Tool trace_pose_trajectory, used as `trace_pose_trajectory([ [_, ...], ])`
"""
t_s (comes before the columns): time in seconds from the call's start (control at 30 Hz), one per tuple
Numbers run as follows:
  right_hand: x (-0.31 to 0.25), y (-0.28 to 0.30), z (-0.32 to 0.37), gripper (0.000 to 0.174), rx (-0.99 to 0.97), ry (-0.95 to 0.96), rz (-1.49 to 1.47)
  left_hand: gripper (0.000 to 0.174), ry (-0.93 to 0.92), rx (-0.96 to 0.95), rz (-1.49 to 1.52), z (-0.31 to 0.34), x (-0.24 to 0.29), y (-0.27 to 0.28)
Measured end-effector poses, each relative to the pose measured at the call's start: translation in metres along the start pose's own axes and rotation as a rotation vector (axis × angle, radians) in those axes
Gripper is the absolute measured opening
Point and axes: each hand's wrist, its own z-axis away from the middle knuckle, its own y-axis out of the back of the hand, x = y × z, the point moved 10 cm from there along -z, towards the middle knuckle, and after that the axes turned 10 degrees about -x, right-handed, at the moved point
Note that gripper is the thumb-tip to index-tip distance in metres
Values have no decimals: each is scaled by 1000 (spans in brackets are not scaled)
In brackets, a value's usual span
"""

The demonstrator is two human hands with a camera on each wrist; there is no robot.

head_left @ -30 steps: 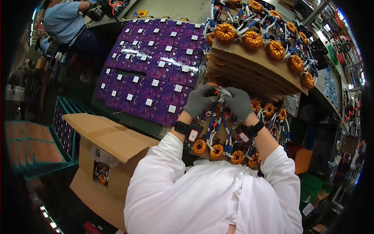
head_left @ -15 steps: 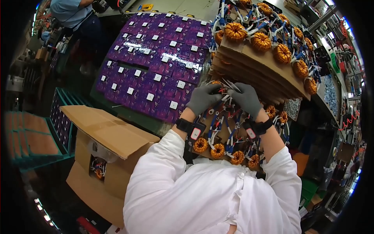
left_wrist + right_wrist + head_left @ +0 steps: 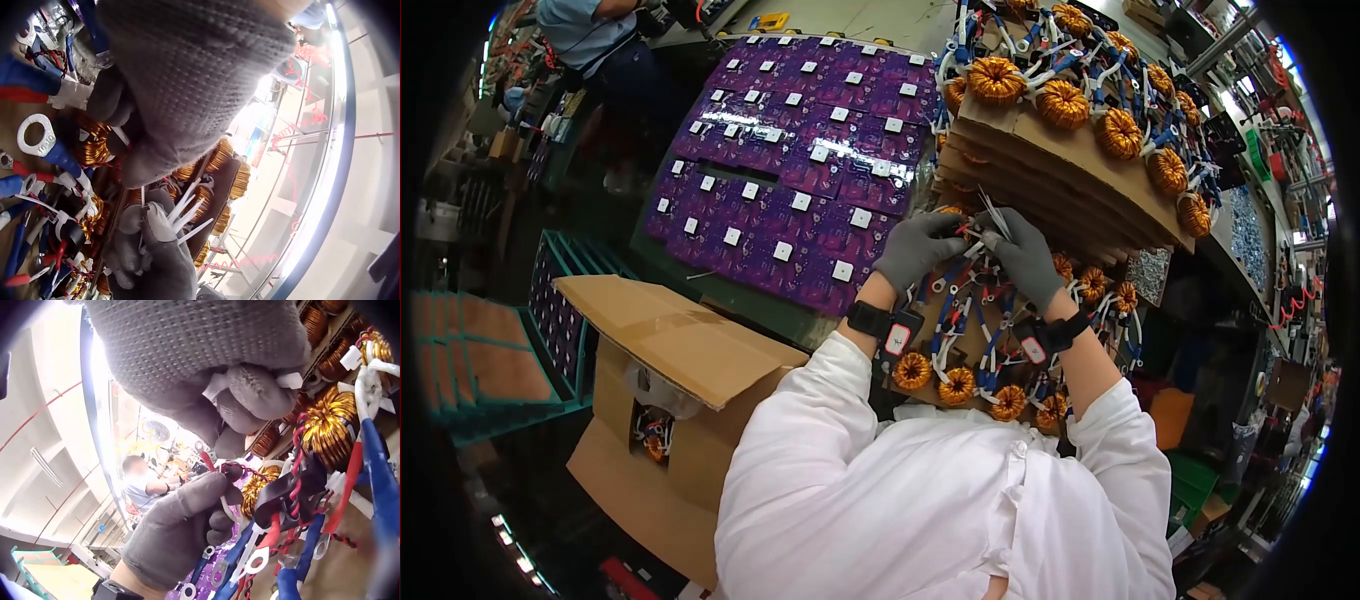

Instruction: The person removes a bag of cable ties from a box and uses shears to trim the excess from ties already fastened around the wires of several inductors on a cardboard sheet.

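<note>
Orange wound coils [image 3: 957, 385] with blue and red leads lie on a cardboard sheet [image 3: 965, 345] in front of me. Both hands wear grey gloves and meet over the wires at the sheet's far end. My left hand [image 3: 953, 233] pinches a white cable tie [image 3: 226, 503] looped by the red-black twisted wires [image 3: 300, 440]. My right hand [image 3: 992, 240] grips a bundle of white cable ties [image 3: 994, 214], which fan out from its fingers [image 3: 145, 245] in the left wrist view. The bundle of ties [image 3: 182, 211] points up toward the left glove [image 3: 187, 81].
A stack of cardboard sheets [image 3: 1050, 175] topped with more coils rises just behind my hands. Purple trays of boards [image 3: 800, 150] lie to the left. An open cardboard box [image 3: 670, 350] and green crates [image 3: 565, 320] stand at lower left. Another person [image 3: 590, 30] works at far left.
Both hands have stayed together over the wires with small finger movements. The tie bundle in my right hand now points more upward.
</note>
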Motion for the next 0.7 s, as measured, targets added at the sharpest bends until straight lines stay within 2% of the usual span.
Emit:
trace_pose_trajectory([
  [0.07, 5, -1, 1, 28, -13, -136, 138, 44, 40, -21, 33, 1, -2, -1],
  [0.2, 0, -1, -2, 30, -5, -106, 154, 46, 11, -13, 54, -2, -9, -1],
  [0.27, 2, -2, -1, 29, -40, -174, 134, 46, 1, 0, 55, -2, -11, 0],
  [0.5, -9, -5, -12, 29, -81, -130, 246, 45, 40, -26, 43, -4, -14, -2],
  [0.57, -11, -10, -18, 28, -105, -102, 388, 45, 34, -38, 19, -6, -15, -5],
  [0.7, -10, -13, -21, 33, -164, -128, 416, 45, -47, -2, 79, -6, -15, -1],
])
